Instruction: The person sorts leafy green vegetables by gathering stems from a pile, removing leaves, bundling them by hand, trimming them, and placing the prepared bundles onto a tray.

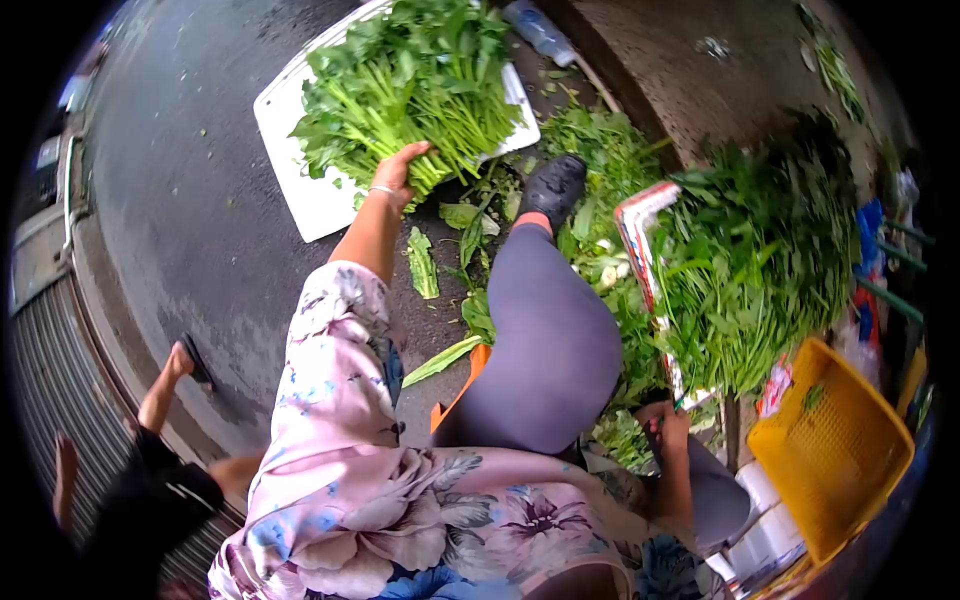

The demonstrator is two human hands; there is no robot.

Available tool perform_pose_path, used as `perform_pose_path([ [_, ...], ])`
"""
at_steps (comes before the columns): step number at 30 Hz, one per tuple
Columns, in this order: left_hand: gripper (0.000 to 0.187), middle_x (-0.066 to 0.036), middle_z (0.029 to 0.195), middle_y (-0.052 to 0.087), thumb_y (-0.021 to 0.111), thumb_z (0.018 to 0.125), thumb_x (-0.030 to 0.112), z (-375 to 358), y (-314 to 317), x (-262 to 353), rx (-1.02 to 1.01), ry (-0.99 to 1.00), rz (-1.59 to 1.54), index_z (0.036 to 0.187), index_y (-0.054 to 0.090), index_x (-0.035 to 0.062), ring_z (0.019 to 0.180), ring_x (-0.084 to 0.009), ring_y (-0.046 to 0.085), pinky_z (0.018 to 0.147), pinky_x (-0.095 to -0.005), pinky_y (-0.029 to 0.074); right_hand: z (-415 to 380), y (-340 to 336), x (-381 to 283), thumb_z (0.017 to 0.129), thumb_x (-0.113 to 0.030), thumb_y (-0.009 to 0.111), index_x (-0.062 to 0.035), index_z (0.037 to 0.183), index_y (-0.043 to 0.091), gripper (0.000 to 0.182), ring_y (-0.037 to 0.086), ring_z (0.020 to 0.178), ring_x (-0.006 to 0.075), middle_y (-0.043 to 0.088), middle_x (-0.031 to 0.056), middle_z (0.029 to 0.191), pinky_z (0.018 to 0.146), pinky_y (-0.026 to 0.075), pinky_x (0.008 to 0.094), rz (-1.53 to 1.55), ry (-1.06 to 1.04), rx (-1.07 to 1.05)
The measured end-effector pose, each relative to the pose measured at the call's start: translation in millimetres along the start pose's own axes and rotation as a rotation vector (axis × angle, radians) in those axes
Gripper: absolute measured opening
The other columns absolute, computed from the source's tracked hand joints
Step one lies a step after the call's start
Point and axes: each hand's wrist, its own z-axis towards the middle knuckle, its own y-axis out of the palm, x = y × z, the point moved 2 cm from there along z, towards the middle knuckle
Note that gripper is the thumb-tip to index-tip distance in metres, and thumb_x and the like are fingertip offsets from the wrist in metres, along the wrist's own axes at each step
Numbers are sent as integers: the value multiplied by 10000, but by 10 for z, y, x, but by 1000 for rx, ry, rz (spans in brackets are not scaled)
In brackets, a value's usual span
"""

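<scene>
My left hand [402, 172] is closed on the stem ends of leafy greens [410, 90], which lie on a white board [285, 130] on the pavement. At the lower right, my right hand [665, 425] is closed beside my leg, near the corner of a white and red box [650, 230]. What its fingers hold, if anything, is too small to make out. A big heap of long green stalks [750, 290] lies on and beside that box. Loose leaves [422, 262] are scattered on the ground around my shoe [553, 188].
A yellow plastic basket [830, 450] stands tilted at the right. A clear plastic bottle [540, 32] lies beyond the white board. Another person's leg and foot [165, 385] show at the left, near a ribbed metal shutter [70, 400].
</scene>
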Motion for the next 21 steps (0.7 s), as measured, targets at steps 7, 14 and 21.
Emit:
perform_pose_path([
  [7,525,-118,942,577,718,653,353,-78,-185,-168,15,145,164,1001,572,-12,775,-212,551,636,-352,429,-414,-56,-277,792,-397,555,32,868,561,435,496,419,131,522,65,524,355,367,288,2,-20,-38],
  [14,507,-78,790,557,705,661,296,-450,-132,-288,479,176,481,1011,525,-23,608,-196,465,529,-360,386,-325,-241,34,806,-393,513,11,912,572,422,453,340,114,565,64,584,352,376,236,-85,-225,166],
  [21,391,-131,1094,534,564,793,90,-2544,1879,278,-151,662,436,1155,448,0,1012,-215,526,847,-304,408,-416,-993,-551,780,-252,548,-30,784,607,230,596,591,225,612,117,663,566,450,326,122,-621,669],
])
